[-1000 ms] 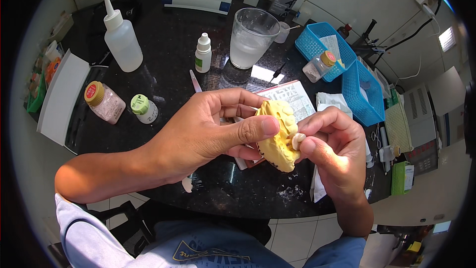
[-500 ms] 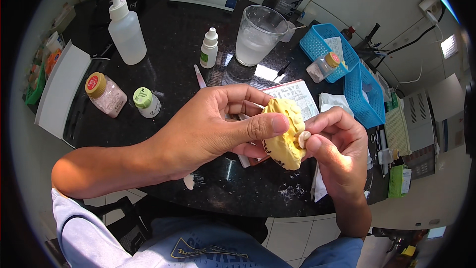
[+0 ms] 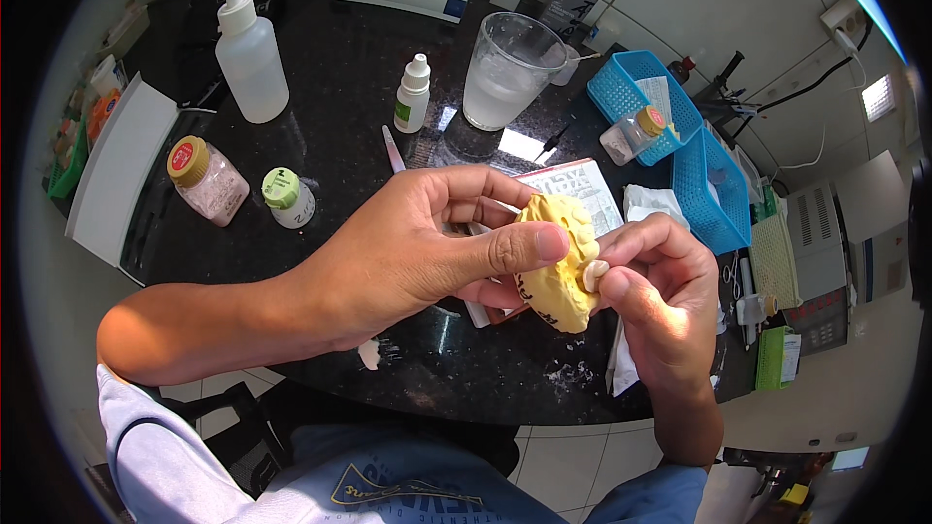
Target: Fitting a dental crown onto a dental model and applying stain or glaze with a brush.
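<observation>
A yellow dental plaster cast [image 3: 555, 277] with dark handwriting on its side is held above the middle of the black table. My left hand [image 3: 437, 247] grips it, thumb across the near face and fingers behind. At the cast's right edge, my right hand [image 3: 670, 281] pinches a small off-white, tooth-like piece [image 3: 594, 276] between thumb and forefinger. The piece lies against or very near the cast; I cannot tell if they touch. Under the hands is a printed pad [image 3: 592, 184] with a reddish edge, partly hidden.
Beyond my hands stand a glass of cloudy liquid [image 3: 505, 82], a small dropper bottle [image 3: 413, 97] and a tall nozzle bottle [image 3: 252, 68]. To the left are a gold-capped powder jar [image 3: 218, 194] and a green-capped bottle [image 3: 288, 202]. Blue baskets [image 3: 714, 199] and white tissue [image 3: 652, 202] are right.
Both hands keep nearly the same pose, still on the cast and the small piece. The piece seems slightly turned or shifted down; the whole view has moved a little.
</observation>
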Demonstrator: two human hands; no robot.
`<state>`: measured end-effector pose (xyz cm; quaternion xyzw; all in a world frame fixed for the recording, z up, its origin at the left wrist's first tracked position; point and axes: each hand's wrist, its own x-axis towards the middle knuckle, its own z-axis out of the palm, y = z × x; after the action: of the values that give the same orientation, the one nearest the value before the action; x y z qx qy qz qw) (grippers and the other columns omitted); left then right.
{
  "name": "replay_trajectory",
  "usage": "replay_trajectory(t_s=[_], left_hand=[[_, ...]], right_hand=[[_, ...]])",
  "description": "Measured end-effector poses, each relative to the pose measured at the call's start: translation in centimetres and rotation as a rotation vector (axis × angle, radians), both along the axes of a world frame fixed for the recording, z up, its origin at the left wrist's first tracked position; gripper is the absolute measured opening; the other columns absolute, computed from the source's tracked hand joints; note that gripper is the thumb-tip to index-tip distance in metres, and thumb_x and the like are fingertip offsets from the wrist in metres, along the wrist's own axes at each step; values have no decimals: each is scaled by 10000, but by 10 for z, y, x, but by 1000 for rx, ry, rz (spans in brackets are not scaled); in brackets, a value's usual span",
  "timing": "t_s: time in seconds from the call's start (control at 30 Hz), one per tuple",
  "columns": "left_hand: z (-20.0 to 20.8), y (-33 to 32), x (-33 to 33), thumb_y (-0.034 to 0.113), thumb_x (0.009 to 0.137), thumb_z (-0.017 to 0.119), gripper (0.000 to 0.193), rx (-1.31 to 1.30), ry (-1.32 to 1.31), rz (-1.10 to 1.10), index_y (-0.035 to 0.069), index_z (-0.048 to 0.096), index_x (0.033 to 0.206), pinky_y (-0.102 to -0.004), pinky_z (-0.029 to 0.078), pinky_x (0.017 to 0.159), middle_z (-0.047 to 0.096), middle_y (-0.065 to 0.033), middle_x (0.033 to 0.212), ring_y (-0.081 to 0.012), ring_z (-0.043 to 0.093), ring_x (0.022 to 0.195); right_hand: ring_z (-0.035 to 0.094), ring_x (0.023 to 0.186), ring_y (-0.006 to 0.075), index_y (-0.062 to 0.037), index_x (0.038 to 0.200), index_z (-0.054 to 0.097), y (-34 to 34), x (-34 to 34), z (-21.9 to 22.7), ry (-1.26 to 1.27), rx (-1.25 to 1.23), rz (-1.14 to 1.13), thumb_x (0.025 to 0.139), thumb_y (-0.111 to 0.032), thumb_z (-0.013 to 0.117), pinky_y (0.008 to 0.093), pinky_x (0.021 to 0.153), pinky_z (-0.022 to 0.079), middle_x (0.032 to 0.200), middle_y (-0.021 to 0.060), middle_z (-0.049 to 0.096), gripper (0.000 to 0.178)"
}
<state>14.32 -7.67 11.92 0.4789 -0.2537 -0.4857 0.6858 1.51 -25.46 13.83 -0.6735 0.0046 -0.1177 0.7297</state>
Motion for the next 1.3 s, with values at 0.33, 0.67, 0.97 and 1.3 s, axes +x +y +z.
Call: replay_trajectory(t_s=[0.33,0.67,0.97,1.3], left_hand=[[1,0,-1,274,849,698,514,8,-8,21,-45,484,1191,-290,586,758,599,-123,1050,-169,646,927],[4,0,-2,241,843,705,516,11,-11,30,-51,477,1202,-299,591,761,587,-123,1063,-180,644,937],[4,1,-1,203,839,709,515,24,-33,52,-56,467,1211,-317,592,773,560,-134,1097,-195,636,964],[3,0,-2,205,817,732,551,-7,-30,75,-63,462,1215,-325,591,790,553,-143,1112,-206,633,980]], right_hand=[[671,854,182,80,940,567,0,0,1,16,1,-3,826,41,660,266,753,565,935,178,656,152],[667,858,179,80,931,569,0,-2,2,10,-28,-5,816,38,672,270,770,561,931,173,652,160],[658,860,170,71,938,582,-1,1,0,1,-56,5,830,14,667,278,783,552,939,165,654,149],[642,858,153,66,932,596,1,-1,3,7,-106,-28,858,2,633,276,781,534,943,158,659,104]])
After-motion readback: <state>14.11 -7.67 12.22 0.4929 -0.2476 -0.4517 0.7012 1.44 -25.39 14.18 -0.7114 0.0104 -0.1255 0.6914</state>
